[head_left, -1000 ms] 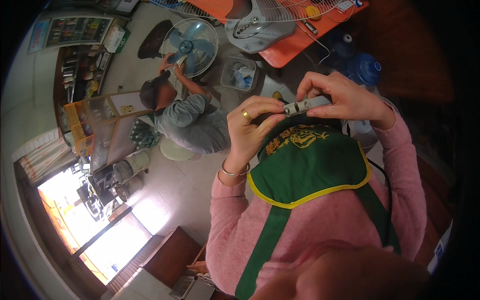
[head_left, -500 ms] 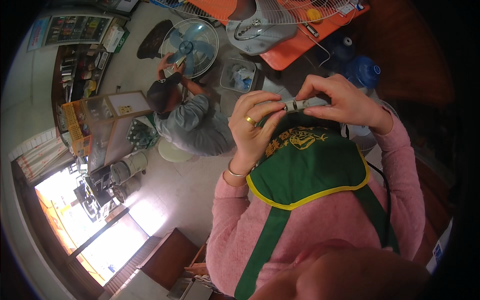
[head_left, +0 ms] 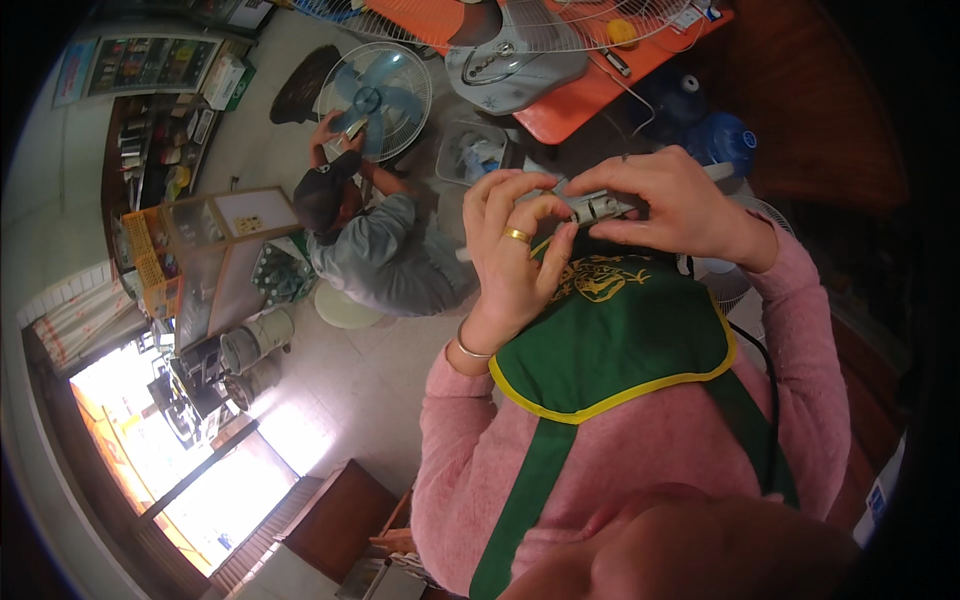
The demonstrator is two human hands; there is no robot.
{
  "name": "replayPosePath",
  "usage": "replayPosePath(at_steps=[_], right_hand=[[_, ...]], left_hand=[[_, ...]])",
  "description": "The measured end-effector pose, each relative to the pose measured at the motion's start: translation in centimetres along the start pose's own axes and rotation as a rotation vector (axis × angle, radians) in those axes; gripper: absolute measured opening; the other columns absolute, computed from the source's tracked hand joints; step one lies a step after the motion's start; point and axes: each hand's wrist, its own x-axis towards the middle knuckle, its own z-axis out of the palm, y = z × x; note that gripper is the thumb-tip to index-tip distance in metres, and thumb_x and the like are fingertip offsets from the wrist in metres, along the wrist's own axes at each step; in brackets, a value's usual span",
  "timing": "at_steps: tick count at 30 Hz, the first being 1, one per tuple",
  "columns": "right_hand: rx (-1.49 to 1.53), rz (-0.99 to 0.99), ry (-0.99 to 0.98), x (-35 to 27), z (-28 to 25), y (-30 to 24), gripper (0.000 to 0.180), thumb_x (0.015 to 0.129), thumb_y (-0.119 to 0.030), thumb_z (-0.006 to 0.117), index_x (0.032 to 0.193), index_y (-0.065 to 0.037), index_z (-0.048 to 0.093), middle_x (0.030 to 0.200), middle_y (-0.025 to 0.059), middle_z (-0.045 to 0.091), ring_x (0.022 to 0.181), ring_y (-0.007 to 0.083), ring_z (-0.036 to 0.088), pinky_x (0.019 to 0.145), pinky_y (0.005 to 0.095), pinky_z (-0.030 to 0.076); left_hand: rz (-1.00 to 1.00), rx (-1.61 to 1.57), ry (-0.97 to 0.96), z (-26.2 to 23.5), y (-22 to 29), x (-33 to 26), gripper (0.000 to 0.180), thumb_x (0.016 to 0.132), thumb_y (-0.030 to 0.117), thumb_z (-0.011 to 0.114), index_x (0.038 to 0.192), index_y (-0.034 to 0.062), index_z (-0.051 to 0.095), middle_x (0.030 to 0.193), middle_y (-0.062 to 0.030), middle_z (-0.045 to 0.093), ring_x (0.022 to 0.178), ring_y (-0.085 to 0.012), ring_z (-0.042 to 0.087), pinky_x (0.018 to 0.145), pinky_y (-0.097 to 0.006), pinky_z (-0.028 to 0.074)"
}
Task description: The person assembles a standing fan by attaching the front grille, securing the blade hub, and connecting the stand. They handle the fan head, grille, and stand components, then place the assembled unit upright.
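Note:
In front of my chest, above a green apron (head_left: pixel 620 355) with yellow edging, I hold a small pale grey piece (head_left: pixel 597 209) with dark slots across it. Its exact kind cannot be made out. My left hand (head_left: pixel 512 240), with a gold ring, pinches the left end between thumb and bent fingers. From the other side, my right hand (head_left: pixel 690 205) grips the piece between thumb and fingers, which partly hide its right end.
A person in grey (head_left: pixel 385 250) sits at the left, hands near a blue-bladed fan (head_left: pixel 370 98). Ahead stand an orange table (head_left: pixel 560 118), a grey fan base (head_left: pixel 515 65) and a clear bin (head_left: pixel 450 165) of bags. Blue water jugs (head_left: pixel 725 143) stand on the right.
The slotted piece has tilted, its right end now higher. My right fingers have shifted left along it, and the left fingers have bent more. My view has moved slightly.

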Motion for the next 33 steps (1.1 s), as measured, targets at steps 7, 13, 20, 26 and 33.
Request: replayPosePath(at_steps=[7,13,20,26,33], right_hand=[[-0.095,-0.036,0.008,-0.1,-0.1,0.4,0.022,0.075,-0.024,0.071,0.096,-0.017,0.072,0.065,0.0036,0.058,0.055,0.0185,0.057,0.050,0.0303,0.042],[-0.082,-0.052,0.091,-0.2,0.3,0.3,0.022,0.070,-0.021,0.072,0.092,-0.015,0.073,0.062,0.0026,0.057,0.051,0.0177,0.056,0.048,0.0297,0.042],[-0.082,-0.097,0.153,0.6,0.5,0.2,0.022,0.069,-0.022,0.073,0.090,-0.015,0.073,0.065,0.0023,0.061,0.053,0.0180,0.058,0.048,0.0296,0.043],[-0.090,-0.079,0.087,0.6,0.3,0.4,0.025,0.072,-0.021,0.072,0.096,-0.015,0.072,0.069,0.0042,0.064,0.056,0.0191,0.060,0.050,0.0307,0.044],[0.015,-0.054,0.032,0.6,0.4,0.7,0.028,0.075,-0.015,0.069,0.103,-0.013,0.070,0.066,0.0063,0.059,0.055,0.0201,0.057,0.050,0.0312,0.043]], left_hand=[[0.022,0.031,0.010,0.3,0.3,0.2,0.018,0.069,0.009,0.072,0.082,0.0074,0.061,0.105,-0.0089,0.060,0.103,-0.0315,0.050,0.091,-0.041,0.038],[0.044,0.045,0.011,0.6,0.1,0.5,0.019,0.068,0.009,0.071,0.082,0.0076,0.059,0.103,-0.0092,0.060,0.101,-0.0318,0.051,0.089,-0.041,0.040],[0.060,0.025,0.031,0.5,-0.2,1.1,0.019,0.067,0.009,0.070,0.081,0.0079,0.057,0.101,-0.0092,0.060,0.097,-0.0311,0.052,0.086,-0.041,0.041],[0.065,0.022,0.007,0.2,-0.2,1.2,0.021,0.066,0.006,0.070,0.083,0.0077,0.057,0.099,-0.0084,0.058,0.097,-0.0303,0.052,0.085,-0.040,0.041],[0.033,-0.007,0.009,0.3,-0.6,1.1,0.019,0.069,0.005,0.068,0.084,0.0065,0.056,0.097,-0.0104,0.056,0.095,-0.0291,0.050,0.085,-0.039,0.040]])
